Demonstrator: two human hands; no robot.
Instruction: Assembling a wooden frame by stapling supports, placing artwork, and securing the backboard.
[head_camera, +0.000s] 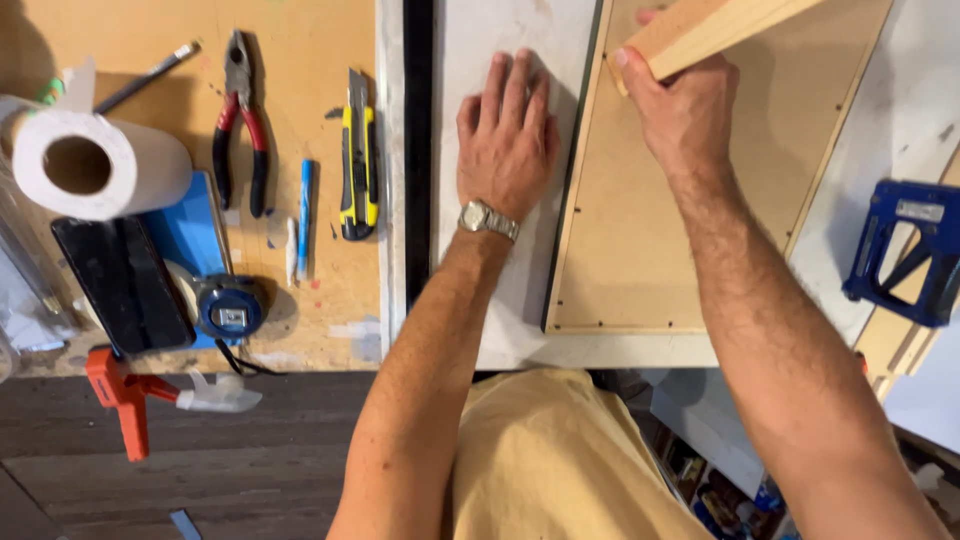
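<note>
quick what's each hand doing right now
Left hand: open, flat on the white board.
Right hand: closed on the wooden block.

A dark phone (122, 283) with a black, blank screen is lying flat near the front left corner of the counter (300, 60), just below a white paper roll (90, 165). Beside it, a blue tape measure (230, 307) is showing a small pale rectangular label on its face. A blue clamp (905, 250) near the right edge is carrying a small grey label.
</note>
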